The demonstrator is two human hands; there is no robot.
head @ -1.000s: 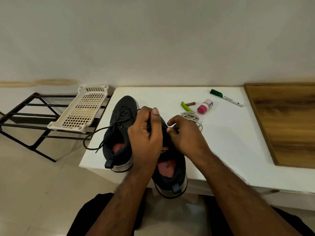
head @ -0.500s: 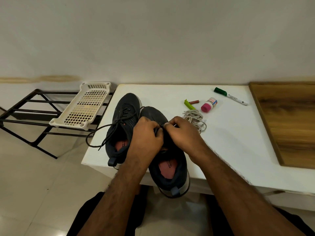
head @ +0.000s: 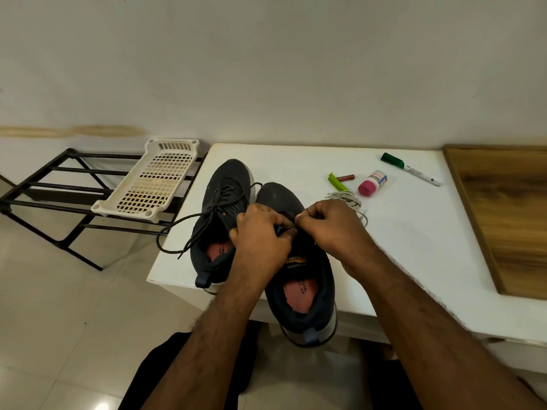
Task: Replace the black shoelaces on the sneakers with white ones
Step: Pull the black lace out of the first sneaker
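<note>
Two hands (head: 296,229) pinching black lace (head: 285,230) above "CAMPUS" sneaker (head: 299,270) tongue.

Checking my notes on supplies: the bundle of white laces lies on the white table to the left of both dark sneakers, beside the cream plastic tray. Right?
Not quite. In the head view the bundle of white laces lies on the white table to the right of both dark sneakers, near the pink-capped bottle.

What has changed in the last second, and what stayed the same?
The left hand came down from its raised position onto the right sneaker, and the right hand closed in to meet it; both now pinch the black lace over the tongue. The left sneaker, the white laces and the marker stayed where they were.
</note>
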